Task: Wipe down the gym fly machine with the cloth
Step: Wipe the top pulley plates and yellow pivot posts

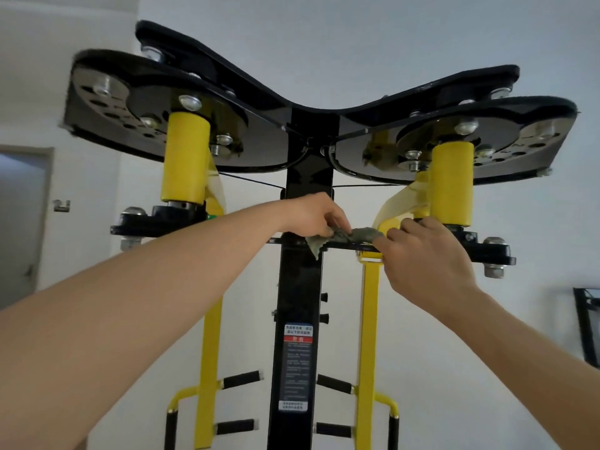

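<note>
The fly machine rises in front of me, with a black central column, black cam plates on top and yellow pivot cylinders on both sides. A crumpled grey-green cloth lies stretched along the black crossbar beside the column. My left hand pinches the cloth's left end against the column. My right hand grips the cloth's right end near the yellow right arm; its fingertips are partly hidden by the cloth.
Yellow swing arms with black foam handles hang on both sides below. A warning label is on the column. A white wall is behind, a doorway at left, a dark frame at right.
</note>
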The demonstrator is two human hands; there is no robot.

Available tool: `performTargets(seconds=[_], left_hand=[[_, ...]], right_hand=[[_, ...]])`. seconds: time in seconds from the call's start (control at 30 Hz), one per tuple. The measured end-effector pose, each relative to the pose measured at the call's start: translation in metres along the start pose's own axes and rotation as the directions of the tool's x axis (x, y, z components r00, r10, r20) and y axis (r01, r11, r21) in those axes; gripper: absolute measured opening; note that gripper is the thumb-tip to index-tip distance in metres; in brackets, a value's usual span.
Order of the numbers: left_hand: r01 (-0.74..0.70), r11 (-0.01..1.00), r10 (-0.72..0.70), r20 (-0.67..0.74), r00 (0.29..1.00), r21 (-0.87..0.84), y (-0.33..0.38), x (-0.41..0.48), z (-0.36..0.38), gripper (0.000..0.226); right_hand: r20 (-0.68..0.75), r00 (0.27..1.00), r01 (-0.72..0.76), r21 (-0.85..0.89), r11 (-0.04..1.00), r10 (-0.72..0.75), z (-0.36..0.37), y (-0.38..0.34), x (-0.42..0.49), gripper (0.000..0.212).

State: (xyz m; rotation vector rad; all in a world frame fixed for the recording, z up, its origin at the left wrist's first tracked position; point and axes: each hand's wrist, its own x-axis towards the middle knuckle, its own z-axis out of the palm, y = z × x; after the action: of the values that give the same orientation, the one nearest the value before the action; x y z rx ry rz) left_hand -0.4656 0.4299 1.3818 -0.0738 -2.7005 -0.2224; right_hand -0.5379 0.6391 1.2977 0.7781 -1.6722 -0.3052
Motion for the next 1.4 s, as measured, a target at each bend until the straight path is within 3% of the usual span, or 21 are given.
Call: performTargets(seconds=[0.2, 0.3, 0.4, 0.53, 0.8, 0.9, 0.97, 1.03, 1.13, 1.2, 1.27, 1.33, 1.4], left_hand=[[0.163, 0.938, -0.175, 0.011, 0.985, 0.305, -0.031, -0.022, -0.027, 0.042], [0.232, 0.904, -0.238, -0.029, 0.971, 0.36, -0.043, -0.031, -0.034, 0.041], [0.199, 0.947, -0.188, -0.068, 0.98, 0.251, -0.043, -0.03, -0.03, 0.031], [0.045, 0.997, -0.04, -0.078, 0.996, 0.06, -0.023, -0.029, -0.02, 0.021], [-0.114, 0.993, 0.106, -0.198, 0.975, -0.028, -0.003, -0.062, -0.021, 0.022], [-0.161, 0.986, 0.149, -0.233, 0.961, -0.034, 0.009, -0.077, -0.025, 0.026], [-0.174, 0.984, 0.162, -0.257, 0.953, -0.023, 0.015, -0.085, -0.029, 0.029], [-0.185, 0.982, 0.167, -0.296, 0.94, -0.035, 0.023, -0.092, -0.033, 0.033], [-0.207, 0.976, 0.168, -0.366, 0.915, -0.072, 0.032, -0.097, -0.037, 0.047], [-0.207, 0.975, 0.158, -0.404, 0.901, -0.081, 0.038, -0.099, -0.04, 0.055], [-0.215, 0.973, 0.16, -0.427, 0.89, -0.085, 0.042, -0.101, -0.044, 0.056], [-0.211, 0.974, 0.154, -0.448, 0.88, -0.078, 0.045, -0.104, -0.049, 0.055], [-0.166, 0.983, 0.115, -0.455, 0.883, -0.075, 0.045, -0.106, -0.055, 0.058]], right_hand=[[-0.016, 1.0, -0.013, 0.0, 1.0, 0.013, -0.002, -0.002, -0.001, 0.014], [-0.029, 0.999, -0.019, 0.014, 1.0, 0.019, -0.004, -0.002, -0.002, 0.014], [-0.041, 0.999, -0.013, 0.036, 0.999, 0.015, -0.004, -0.002, -0.002, 0.02], [-0.051, 0.999, -0.013, 0.052, 0.999, 0.016, -0.003, -0.002, -0.002, 0.027], [-0.026, 0.999, -0.022, 0.102, 0.995, 0.025, -0.004, 0.0, -0.003, 0.038], [-0.095, 0.988, -0.094, 0.286, 0.954, 0.126, -0.01, -0.003, -0.001, 0.034], [-0.15, 0.953, -0.152, 0.514, 0.844, 0.263, -0.018, -0.004, 0.004, 0.033], [-0.09, 0.939, -0.167, 0.725, 0.668, 0.332, -0.025, -0.004, 0.01, 0.04], [0.095, 0.958, -0.165, 0.954, 0.25, 0.27, -0.034, -0.004, 0.02, 0.046], [0.196, 0.959, -0.178, 0.979, -0.101, 0.204, -0.04, -0.003, 0.026, 0.042], [0.245, 0.954, -0.17, 0.915, -0.366, 0.17, -0.046, -0.002, 0.034, 0.033], [0.274, 0.944, -0.158, 0.865, -0.476, 0.186, -0.052, 0.001, 0.042, 0.025], [0.304, 0.927, -0.154, 0.841, -0.518, 0.218, -0.056, 0.005, 0.048, 0.023]])
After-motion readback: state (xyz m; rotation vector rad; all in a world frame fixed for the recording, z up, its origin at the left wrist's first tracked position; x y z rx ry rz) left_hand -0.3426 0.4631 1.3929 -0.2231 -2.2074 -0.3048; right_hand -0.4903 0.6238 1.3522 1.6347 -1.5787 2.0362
